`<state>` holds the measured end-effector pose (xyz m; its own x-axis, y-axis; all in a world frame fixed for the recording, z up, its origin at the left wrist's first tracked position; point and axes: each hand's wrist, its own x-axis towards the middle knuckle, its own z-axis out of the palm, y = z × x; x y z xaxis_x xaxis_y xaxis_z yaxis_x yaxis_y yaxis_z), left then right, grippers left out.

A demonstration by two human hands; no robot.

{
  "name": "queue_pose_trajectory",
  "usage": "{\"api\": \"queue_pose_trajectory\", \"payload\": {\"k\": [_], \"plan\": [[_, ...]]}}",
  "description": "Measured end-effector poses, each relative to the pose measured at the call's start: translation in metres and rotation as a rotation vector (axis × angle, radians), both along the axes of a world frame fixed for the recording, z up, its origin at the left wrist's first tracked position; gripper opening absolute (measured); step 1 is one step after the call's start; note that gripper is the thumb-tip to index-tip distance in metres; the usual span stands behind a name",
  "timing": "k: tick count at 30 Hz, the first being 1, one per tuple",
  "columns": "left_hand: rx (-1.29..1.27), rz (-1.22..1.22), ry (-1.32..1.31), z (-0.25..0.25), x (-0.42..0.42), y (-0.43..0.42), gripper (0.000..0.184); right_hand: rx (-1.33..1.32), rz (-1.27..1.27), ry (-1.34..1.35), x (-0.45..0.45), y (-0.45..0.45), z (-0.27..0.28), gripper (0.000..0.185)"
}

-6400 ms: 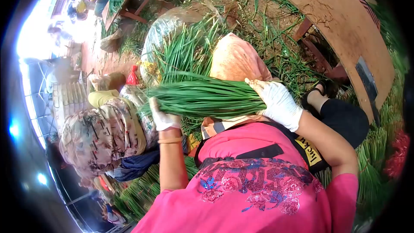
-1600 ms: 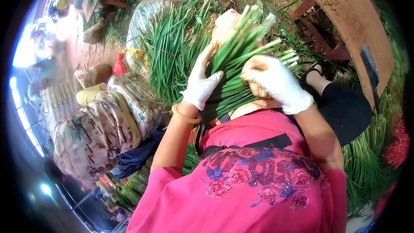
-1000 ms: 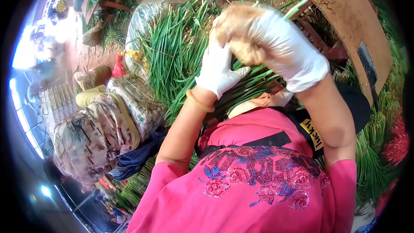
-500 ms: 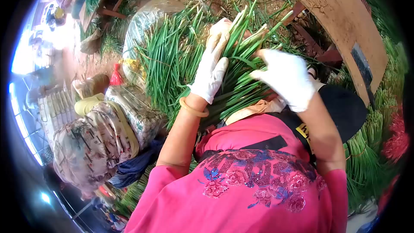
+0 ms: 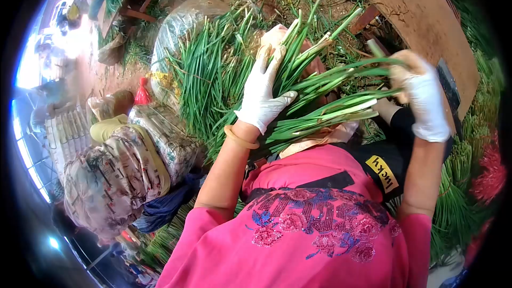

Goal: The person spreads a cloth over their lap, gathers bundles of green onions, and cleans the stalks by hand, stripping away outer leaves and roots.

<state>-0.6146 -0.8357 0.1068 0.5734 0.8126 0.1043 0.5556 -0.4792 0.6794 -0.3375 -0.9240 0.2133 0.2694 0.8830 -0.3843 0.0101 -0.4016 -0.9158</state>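
A loose bunch of long green stalks point(image 5: 314, 114) with pale ends lies across my lap. My left hand point(image 5: 263, 93), in a white glove with dirty fingertips, grips the bunch at its left side. Out to the right is my right hand point(image 5: 421, 93), also gloved and smeared by motion. Its fingers are closed on a few stalks that stretch out from the bunch. Left of my left hand rests a larger heap of green stalks point(image 5: 205, 74) against a clear plastic bag point(image 5: 170, 32).
A curved wooden board point(image 5: 416, 16) stands at the upper right. On the left a person in a patterned shirt point(image 5: 106, 176) sits close by. A red bag point(image 5: 143, 93) is on the floor. Red strings point(image 5: 489, 176) and more stalks lie at the right edge.
My right hand has moved from over the bunch out to the right, pulling a few stalks away from the others. My left hand has stayed nearly in place on the bunch.
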Motion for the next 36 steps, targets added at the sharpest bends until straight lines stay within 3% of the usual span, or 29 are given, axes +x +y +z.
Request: {"api": "queue_pose_trajectory", "payload": {"k": [3, 4, 7, 8, 10, 12, 14, 15, 17, 19, 22, 24, 28, 31, 32, 33, 34, 36], "plan": [[-0.005, 0.028, -0.037, 0.000, -0.001, -0.002, 0.091, 0.351, -0.384, -0.159, 0.057, -0.013, 0.018, 0.026], [0.018, 0.028, -0.029, -0.004, -0.002, -0.002, 0.090, 0.432, -0.326, -0.129, 0.081, -0.020, 0.023, 0.029], [0.026, 0.043, -0.024, 0.001, -0.001, -0.008, 0.089, 0.393, -0.600, -0.197, 0.085, -0.011, 0.028, 0.026], [0.038, 0.040, -0.018, 0.002, -0.001, -0.008, 0.088, 0.402, -0.371, -0.117, 0.090, -0.014, 0.022, 0.021], [0.088, -0.006, -0.073, -0.004, -0.006, -0.005, 0.081, 0.343, -0.372, -0.031, 0.073, -0.002, 0.015, 0.022], [0.070, -0.022, -0.101, 0.002, -0.007, -0.004, 0.080, 0.452, -0.344, -0.108, 0.099, 0.003, 0.015, 0.018], [0.032, -0.055, -0.081, 0.017, -0.005, -0.007, 0.078, 0.541, -0.256, -0.152, 0.129, 0.009, 0.052, 0.019], [0.025, -0.058, -0.032, 0.018, -0.007, -0.009, 0.078, 0.640, -0.462, -0.284, 0.132, 0.021, 0.069, 0.020], [0.030, -0.069, 0.023, 0.024, -0.004, -0.010, 0.078, 0.657, -0.614, -0.390, 0.131, 0.051, 0.128, 0.018], [-0.001, -0.117, 0.089, 0.032, -0.002, -0.018, 0.075, 0.720, -0.499, -0.421, 0.130, 0.070, 0.178, 0.016], [0.083, -0.238, 0.186, 0.039, 0.006, -0.032, 0.071, 0.917, -0.233, -0.544, 0.144, 0.094, 0.208, 0.014], [0.134, -0.300, 0.231, 0.042, 0.009, -0.036, 0.069, 0.936, -0.165, -0.616, 0.115, 0.118, 0.184, 0.015], [0.237, -0.224, 0.157, 0.042, 0.003, -0.034, 0.061, 0.943, 0.011, -0.556, 0.018, 0.155, 0.084, 0.019], [0.417, -0.089, 0.074, 0.056, -0.009, -0.026, 0.052, 0.814, 0.136, -0.318, -0.041, 0.138, 0.016, 0.025], [0.476, -0.044, 0.020, 0.058, -0.013, -0.019, 0.051, 0.535, 0.180, -0.270, -0.060, 0.121, 0.010, 0.020], [0.571, 0.018, -0.014, 0.055, -0.014, -0.011, 0.051, 0.491, 0.223, 0.064, -0.070, 0.113, -0.016, 0.019], [0.584, 0.024, 0.017, 0.059, -0.014, -0.001, 0.056, 0.407, 0.212, 0.009, -0.078, 0.105, -0.029, 0.017], [0.463, 0.056, 0.084, 0.061, -0.005, 0.017, 0.062, 0.345, 0.253, 0.196, -0.081, 0.097, -0.044, 0.015]]}}
